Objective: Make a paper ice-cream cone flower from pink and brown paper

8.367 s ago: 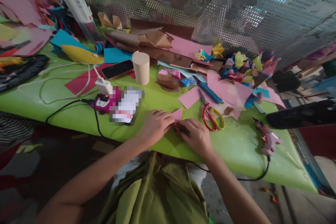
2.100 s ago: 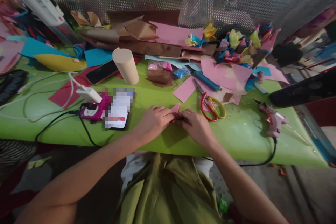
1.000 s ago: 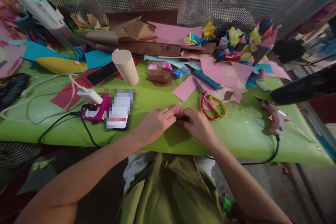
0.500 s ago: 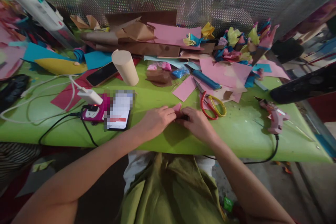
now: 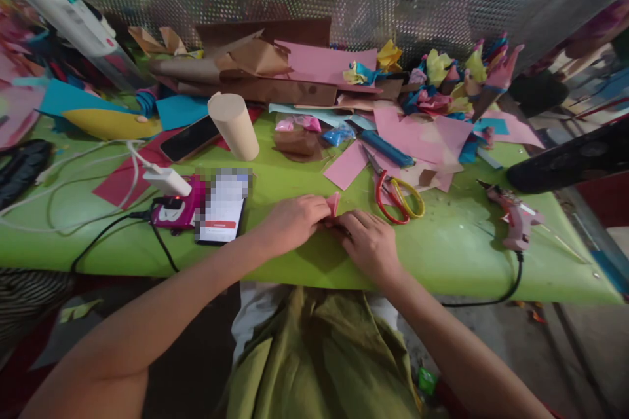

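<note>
A small folded piece of pink paper [image 5: 333, 203] stands up between my two hands, low over the green table [image 5: 289, 186]. My left hand [image 5: 296, 222] is closed, its fingertips pinching the paper from the left. Coming from the right, my right hand [image 5: 371, 241] has its fingers curled with the tips at the lower part of the same paper. The fingertips hide most of the paper's lower edge. Just beyond my right hand lie scissors [image 5: 399, 200] with one red and one yellow handle, and a flat pink paper piece [image 5: 346, 165].
Left of my hands lie a lit phone [image 5: 223, 209] and a magenta power adapter [image 5: 179, 206] with cables. A beige cardboard tube [image 5: 234, 127] stands behind them. At the right rests a glue gun [image 5: 514, 216]. Coloured paper [image 5: 417, 137] and cardboard [image 5: 289, 90] crowd the back.
My right hand has turned and shifted slightly, its back now showing more. More of the pink paper's upright tip shows. My left hand has barely moved.
</note>
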### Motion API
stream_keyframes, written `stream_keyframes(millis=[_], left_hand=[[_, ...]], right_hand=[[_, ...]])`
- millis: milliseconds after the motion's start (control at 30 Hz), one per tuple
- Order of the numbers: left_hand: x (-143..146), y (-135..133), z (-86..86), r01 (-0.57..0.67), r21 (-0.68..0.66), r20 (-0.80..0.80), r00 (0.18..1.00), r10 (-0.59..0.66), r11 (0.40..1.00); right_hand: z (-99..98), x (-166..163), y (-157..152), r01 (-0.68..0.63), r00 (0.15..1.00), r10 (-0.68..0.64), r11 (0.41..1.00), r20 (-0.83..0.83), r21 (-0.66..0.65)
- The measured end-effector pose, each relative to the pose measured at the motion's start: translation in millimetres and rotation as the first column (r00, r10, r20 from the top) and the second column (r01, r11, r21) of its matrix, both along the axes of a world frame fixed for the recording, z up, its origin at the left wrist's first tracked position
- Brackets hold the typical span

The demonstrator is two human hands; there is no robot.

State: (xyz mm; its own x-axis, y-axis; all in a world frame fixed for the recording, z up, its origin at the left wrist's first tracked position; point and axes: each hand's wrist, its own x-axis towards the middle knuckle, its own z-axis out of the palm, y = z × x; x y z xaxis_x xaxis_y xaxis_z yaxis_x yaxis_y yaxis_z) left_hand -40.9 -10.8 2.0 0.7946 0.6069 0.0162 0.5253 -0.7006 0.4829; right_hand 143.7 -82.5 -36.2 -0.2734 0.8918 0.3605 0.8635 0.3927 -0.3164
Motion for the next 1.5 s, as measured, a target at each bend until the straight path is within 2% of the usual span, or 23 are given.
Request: stream_keyframes(millis=[233, 400, 500, 600, 767, 900, 1033, 1200, 1333, 1500], left_hand=[[4.9, 12.0, 10.3, 0.039, -0.03, -0.076, 0.996, -0.041, 0.999], [5.5, 17.7, 10.6, 0.075, -0.018, -0.089, 0.993, -0.076, 0.997], [4.2, 14.7, 8.6, 0.12, 0.107, -0.108, 0.988, -0.109, 0.987], [0.7, 7.6, 4.7, 0.117, 0.282, -0.11, 0.99, -0.089, 0.952], [-6.6, -1.4, -3.5, 0.142, 0.519, -0.091, 0.99, -0.111, 0.843], [-8.1, -2.8, -6.5, 0.176, 0.603, -0.111, 0.984, -0.136, 0.778], [-7.2, -2.0, -7.9, 0.172, 0.573, -0.101, 0.985, -0.14, 0.801], [-5.1, 2.2, -7.3, 0.158, 0.487, -0.07, 0.987, -0.142, 0.859], [-2.3, 7.9, -3.4, 0.157, 0.394, -0.062, 0.988, -0.144, 0.906], [-0.2, 18.3, -1.3, 0.184, 0.323, -0.059, 0.983, -0.174, 0.929]], right_hand=[[2.3, -5.1, -1.1, -0.026, 0.991, 0.003, 0.985, 0.134, 0.168], [4.4, -7.3, 1.0, -0.016, 0.985, -0.01, 0.988, 0.172, 0.151], [5.6, -7.1, 2.4, 0.016, 0.988, -0.028, 0.997, 0.153, 0.078], [6.5, -6.4, 3.6, 0.039, 0.994, -0.039, 0.999, 0.105, 0.0], [7.5, -5.8, 5.8, 0.058, 0.998, -0.058, 0.996, 0.013, -0.071], [7.7, -4.6, 8.5, 0.068, 0.994, -0.077, 0.99, -0.073, -0.124], [5.4, -2.7, 10.2, 0.064, 0.989, -0.082, 0.987, -0.121, -0.148], [0.7, -3.6, 6.9, 0.086, 0.989, -0.093, 0.994, -0.117, -0.062], [0.6, -5.2, 3.5, 0.075, 0.995, -0.076, 0.997, -0.063, -0.025], [1.6, -6.1, 4.6, 0.074, 0.997, -0.074, 0.997, 0.008, -0.016]])
